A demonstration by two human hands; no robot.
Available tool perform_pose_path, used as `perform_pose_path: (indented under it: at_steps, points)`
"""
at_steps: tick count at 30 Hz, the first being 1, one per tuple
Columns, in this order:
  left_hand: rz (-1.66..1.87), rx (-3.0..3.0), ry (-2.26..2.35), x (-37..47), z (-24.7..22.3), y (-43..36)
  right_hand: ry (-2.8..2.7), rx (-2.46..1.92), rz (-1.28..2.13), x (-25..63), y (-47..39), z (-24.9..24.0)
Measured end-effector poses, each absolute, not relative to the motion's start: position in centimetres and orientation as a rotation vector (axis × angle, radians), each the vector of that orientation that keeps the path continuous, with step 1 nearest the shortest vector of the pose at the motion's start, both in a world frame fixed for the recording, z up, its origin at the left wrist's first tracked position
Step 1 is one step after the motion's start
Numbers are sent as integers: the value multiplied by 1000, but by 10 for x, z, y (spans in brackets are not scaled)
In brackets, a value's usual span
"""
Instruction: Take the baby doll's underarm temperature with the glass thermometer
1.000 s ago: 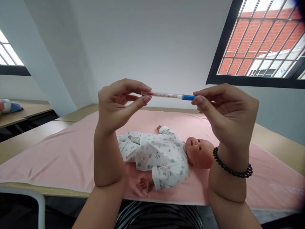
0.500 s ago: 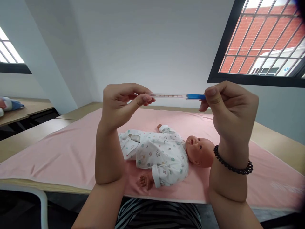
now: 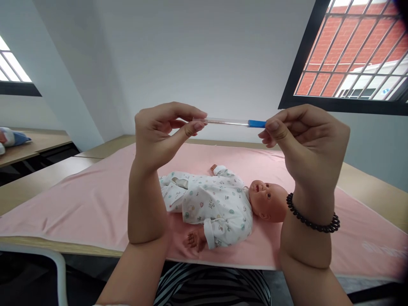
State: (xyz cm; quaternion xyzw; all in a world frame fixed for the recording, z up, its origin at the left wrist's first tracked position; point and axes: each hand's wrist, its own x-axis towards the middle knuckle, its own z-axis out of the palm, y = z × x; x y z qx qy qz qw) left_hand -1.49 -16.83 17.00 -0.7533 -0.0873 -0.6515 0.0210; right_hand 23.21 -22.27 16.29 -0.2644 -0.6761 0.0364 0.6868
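Observation:
A clear glass thermometer [image 3: 227, 122] with a blue end [image 3: 256, 123] is held level in the air in front of the wall. My left hand [image 3: 168, 131] pinches its clear end between thumb and fingers. The blue end is pinched by my right hand [image 3: 302, 140], with a black coiled band [image 3: 310, 223] round that wrist. Below and beyond my hands, a baby doll [image 3: 216, 204] in white patterned clothes lies on its back on a pink cloth [image 3: 102, 199], its head towards the right and partly behind my right forearm.
The pink cloth covers a wooden table [image 3: 51, 172]. Another table at the far left bears a white and blue item [image 3: 15, 138]. A curved metal chair frame [image 3: 59, 263] is at the lower left. Barred windows are at both sides.
Both hands have risen slightly with the thermometer. It has turned a little, so its markings show less clearly, and my right fingers now sit further left on the blue end.

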Motion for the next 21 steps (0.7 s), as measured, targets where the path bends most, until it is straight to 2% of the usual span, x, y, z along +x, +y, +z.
perform_pose_path:
  at_steps: [16, 21]
  points:
    - [-1828, -2341, -430, -10, 168, -169, -1753, -658, 94, 230, -220, 161]
    - [-2014, -2254, -339, -17, 171, -164, -1573, -445, 145, 247, -213, 170]
